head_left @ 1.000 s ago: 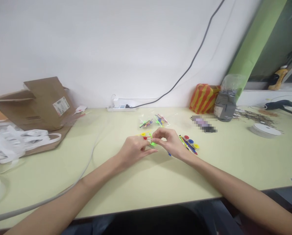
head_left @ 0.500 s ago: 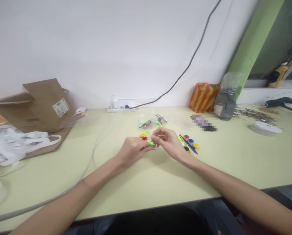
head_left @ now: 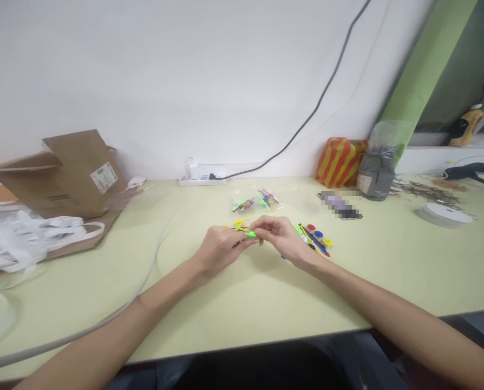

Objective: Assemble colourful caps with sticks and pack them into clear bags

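Observation:
Both hands meet above the table's middle. My left hand (head_left: 221, 244) is closed around thin coloured sticks (head_left: 242, 229), yellow-green and red among them, and a small bright green piece (head_left: 250, 234). My right hand (head_left: 280, 235) pinches at the green piece's right end, with fingertips almost touching the left hand's. Just right of my right hand lie small round pots with red, blue and yellow lids (head_left: 318, 234) and several coloured sticks (head_left: 313, 241). A yellow-lidded pot (head_left: 239, 223) shows behind the left hand. The fingers hide much of the held pieces.
Behind the hands lie clear bags of coloured pieces (head_left: 268, 199). A power strip (head_left: 201, 181) stands by the wall. At left are a cardboard box (head_left: 75, 179) and white strips (head_left: 31, 238). A phone (head_left: 339, 206), striped bag (head_left: 339, 162) and white spool (head_left: 445, 214) are at right.
A green stick that was tilted up by the right fingertips now lies lower, along the held pieces. A blue bit now shows beneath my right hand. The view has shifted slightly.

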